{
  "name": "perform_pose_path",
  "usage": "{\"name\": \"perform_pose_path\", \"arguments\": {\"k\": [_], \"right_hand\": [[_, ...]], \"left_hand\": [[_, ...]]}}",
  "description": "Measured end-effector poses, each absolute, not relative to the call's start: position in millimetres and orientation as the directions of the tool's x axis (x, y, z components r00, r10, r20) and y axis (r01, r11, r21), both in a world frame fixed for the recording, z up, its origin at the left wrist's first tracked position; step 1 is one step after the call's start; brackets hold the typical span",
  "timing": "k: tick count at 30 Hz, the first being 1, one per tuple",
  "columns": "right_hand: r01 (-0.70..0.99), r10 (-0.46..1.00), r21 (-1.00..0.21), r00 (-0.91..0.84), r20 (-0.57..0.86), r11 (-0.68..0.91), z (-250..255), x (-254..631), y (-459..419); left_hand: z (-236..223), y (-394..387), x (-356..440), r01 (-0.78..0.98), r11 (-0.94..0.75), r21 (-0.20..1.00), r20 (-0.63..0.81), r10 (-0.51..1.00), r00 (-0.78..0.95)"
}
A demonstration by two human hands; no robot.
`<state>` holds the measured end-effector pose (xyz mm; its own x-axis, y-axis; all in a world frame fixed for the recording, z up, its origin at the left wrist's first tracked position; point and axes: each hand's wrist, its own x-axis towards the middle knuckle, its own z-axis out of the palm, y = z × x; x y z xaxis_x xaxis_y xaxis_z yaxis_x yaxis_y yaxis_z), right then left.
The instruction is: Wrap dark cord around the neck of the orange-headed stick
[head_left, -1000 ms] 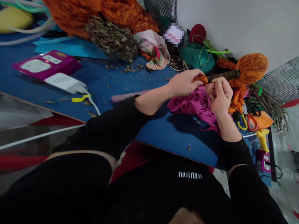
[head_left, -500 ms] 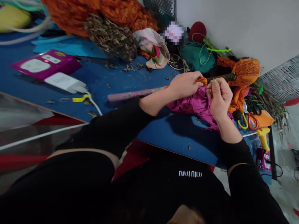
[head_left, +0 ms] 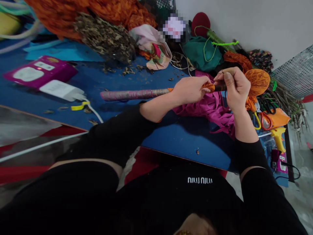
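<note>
A long stick (head_left: 132, 95) wrapped in pink-purple cloth at its left end runs across above the blue table. My left hand (head_left: 189, 89) is closed round its middle, where orange cloth covers it. Beyond, the stick turns dark brown and points toward a rounded orange cloth bundle (head_left: 258, 81); my right hand hides the join. My right hand (head_left: 236, 86) is pinched shut just above the dark part, on something thin and brownish that I cannot make out. Magenta cloth (head_left: 207, 111) lies crumpled beneath both hands.
A purple power strip (head_left: 41, 72) with a white plug block lies at left. Dried leaves (head_left: 104, 37), orange fabric (head_left: 56, 16) and teal cloth (head_left: 202, 54) line the back. Red-handled scissors (head_left: 265, 121), a yellow glue gun (head_left: 278, 138) and twigs (head_left: 293, 102) lie at right.
My right hand has risen and moved right, away from my left hand along the stick. My left hand keeps its hold, and the stick lies more level. The view has shifted slightly.
</note>
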<state>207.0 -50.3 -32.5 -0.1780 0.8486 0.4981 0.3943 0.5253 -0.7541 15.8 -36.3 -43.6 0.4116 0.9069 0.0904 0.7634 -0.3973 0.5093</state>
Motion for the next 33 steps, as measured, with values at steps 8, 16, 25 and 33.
{"name": "perform_pose_path", "arguments": {"k": [8,16,25,33], "right_hand": [[0.44,0.86,-0.745,-0.163,0.483,0.502,-46.3,209.1,-31.8],[0.457,0.902,-0.778,-0.184,0.391,0.431,-52.1,218.0,-18.3],[0.467,0.899,-0.768,-0.215,0.382,0.438,-51.2,213.4,-17.0],[0.105,0.892,-0.885,-0.069,0.448,0.453,13.9,270.3,-40.8]], "left_hand": [[-39.2,-42.5,17.6,0.773,-0.429,0.468,0.093,0.893,0.44],[-32.4,-57.1,25.2,0.845,-0.477,0.242,0.109,0.879,0.465],[-39.1,-60.0,25.5,0.804,-0.551,0.222,0.177,0.834,0.523],[-35.0,-41.7,3.3,0.756,-0.481,0.445,0.214,0.876,0.432]]}}
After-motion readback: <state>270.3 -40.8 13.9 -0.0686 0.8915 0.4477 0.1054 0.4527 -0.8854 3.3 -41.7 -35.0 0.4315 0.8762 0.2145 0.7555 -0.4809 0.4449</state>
